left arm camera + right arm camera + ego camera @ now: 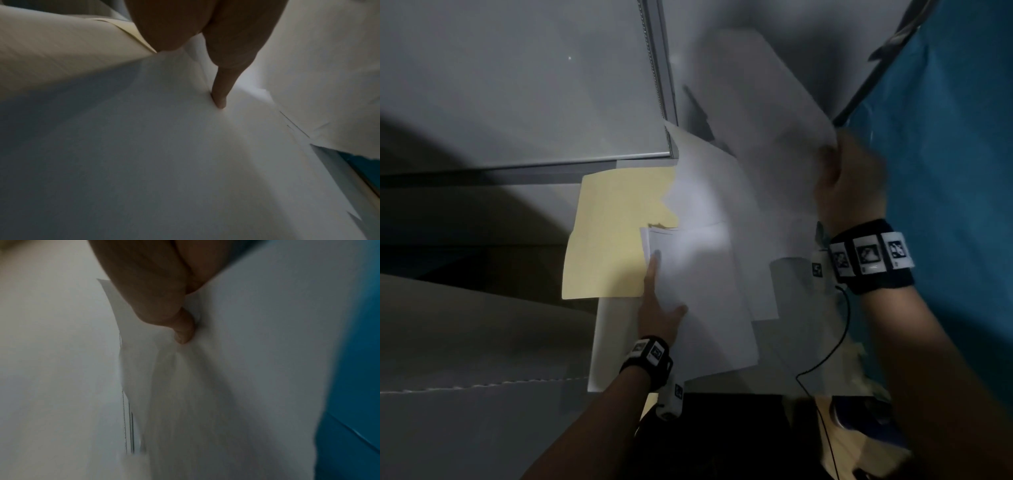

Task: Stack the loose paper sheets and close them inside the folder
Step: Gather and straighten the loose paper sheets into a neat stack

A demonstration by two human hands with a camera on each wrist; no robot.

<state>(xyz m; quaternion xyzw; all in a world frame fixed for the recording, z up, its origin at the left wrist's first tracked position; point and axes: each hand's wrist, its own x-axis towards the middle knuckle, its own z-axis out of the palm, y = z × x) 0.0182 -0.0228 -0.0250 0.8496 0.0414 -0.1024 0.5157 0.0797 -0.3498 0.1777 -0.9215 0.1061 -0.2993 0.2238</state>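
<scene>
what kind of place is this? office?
Probably an office or desk workspace, dimly lit. Loose white paper sheets overlap a pale yellow manila folder on a grey work surface, beside a grey metal-framed panel that looks like a partition. A blue cloth lies right.

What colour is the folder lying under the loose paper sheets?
Pale yellow; the folder shows best in the head view.

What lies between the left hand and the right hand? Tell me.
In the head view, overlapping white paper sheets fill the stretch from the left hand, which presses a pile, to the right hand, which pinches a lifted sheet.
</scene>
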